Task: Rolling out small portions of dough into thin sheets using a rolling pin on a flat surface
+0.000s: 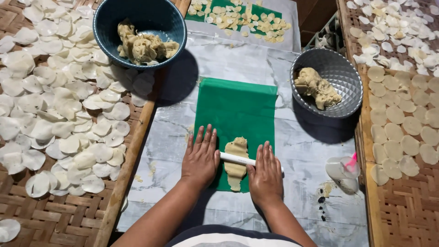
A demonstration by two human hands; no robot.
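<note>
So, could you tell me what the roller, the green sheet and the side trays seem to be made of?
Roller: smooth white tube, probably plastic pipe. Green sheet: thin, glossy, creased, likely plastic film. Side trays: brown strips in basket weave, apparently woven bamboo.

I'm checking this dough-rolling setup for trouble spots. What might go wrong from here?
1. The dough strip already reaches the near edge of the green sheet, so further rolling may push it onto the marble surface.
2. Both hands, left hand and right hand, press the thin white roller at its ends, so the dough may thin unevenly.
3. The small plastic cup beside the right hand could get knocked over.
</note>
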